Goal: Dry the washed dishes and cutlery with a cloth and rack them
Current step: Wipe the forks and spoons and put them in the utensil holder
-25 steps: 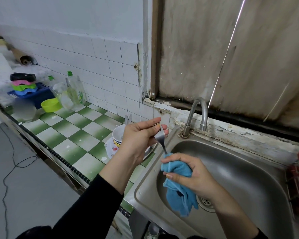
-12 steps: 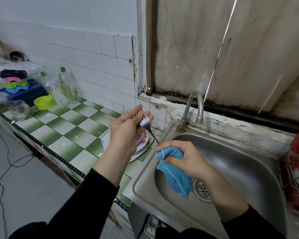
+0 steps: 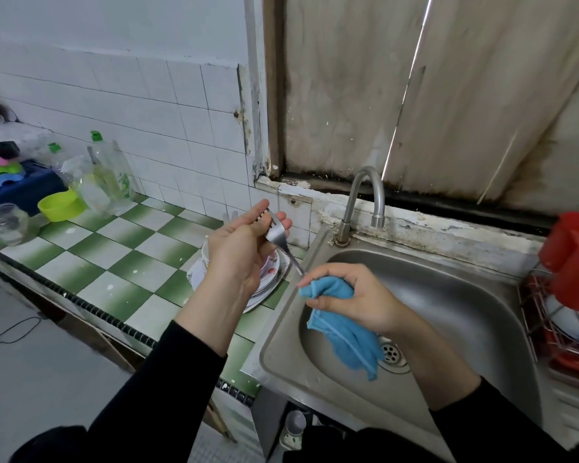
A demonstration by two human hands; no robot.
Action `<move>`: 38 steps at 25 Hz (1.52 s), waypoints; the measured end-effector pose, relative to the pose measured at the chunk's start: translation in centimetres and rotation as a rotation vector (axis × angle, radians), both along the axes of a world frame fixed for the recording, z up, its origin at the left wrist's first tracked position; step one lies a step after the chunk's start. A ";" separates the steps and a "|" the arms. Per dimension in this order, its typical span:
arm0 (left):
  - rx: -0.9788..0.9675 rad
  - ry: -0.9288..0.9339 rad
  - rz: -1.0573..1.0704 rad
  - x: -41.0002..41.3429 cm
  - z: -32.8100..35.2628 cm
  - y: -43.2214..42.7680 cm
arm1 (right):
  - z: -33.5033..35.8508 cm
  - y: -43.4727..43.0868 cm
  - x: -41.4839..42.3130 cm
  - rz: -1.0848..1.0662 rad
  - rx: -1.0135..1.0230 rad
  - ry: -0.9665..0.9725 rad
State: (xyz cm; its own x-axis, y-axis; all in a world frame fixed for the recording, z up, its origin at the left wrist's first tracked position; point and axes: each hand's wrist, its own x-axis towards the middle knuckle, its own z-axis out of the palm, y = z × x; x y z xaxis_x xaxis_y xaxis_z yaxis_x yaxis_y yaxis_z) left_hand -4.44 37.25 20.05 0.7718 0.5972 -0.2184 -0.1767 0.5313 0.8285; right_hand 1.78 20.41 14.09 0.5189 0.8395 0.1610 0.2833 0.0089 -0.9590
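Note:
My left hand holds a metal fork by its tine end, above the left rim of the steel sink. The fork's handle slants down to the right into a blue cloth. My right hand grips that cloth around the handle's end, and the rest of the cloth hangs over the basin. A stack of plates and bowls sits on the green checked counter, partly hidden behind my left hand. At the far right stands a red wire dish rack with a white dish in it.
A curved tap rises behind the sink. A red jug sits by the rack. Far left on the counter are a lime bowl, clear bottles, a glass jar and a blue tub. The floor lies below left.
Both hands and the fork have shifted a little in view as the head moved. The right hand keeps the cloth on the fork's handle, now near its end.

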 end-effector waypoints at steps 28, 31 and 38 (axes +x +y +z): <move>0.118 -0.114 -0.315 8.5 0.3 -9.5 | -2.7 -14.7 -1.1 -0.752 -0.263 -0.242; 0.159 -0.139 -0.397 10.6 0.8 -13.5 | -1.5 -17.5 -0.2 -0.921 -0.250 -0.275; 0.537 -0.151 -0.523 16.1 2.6 -21.4 | 2.5 -21.9 2.5 -1.107 -0.331 -0.699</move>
State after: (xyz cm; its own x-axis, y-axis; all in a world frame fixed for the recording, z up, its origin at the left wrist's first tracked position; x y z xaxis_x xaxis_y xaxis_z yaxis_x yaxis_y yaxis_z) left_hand 11.64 15.84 22.69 0.9816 0.1401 0.1295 -0.1452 0.1078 0.9835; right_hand 4.26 -1.53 16.63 0.8366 0.0877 0.5407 0.4168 -0.7423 -0.5246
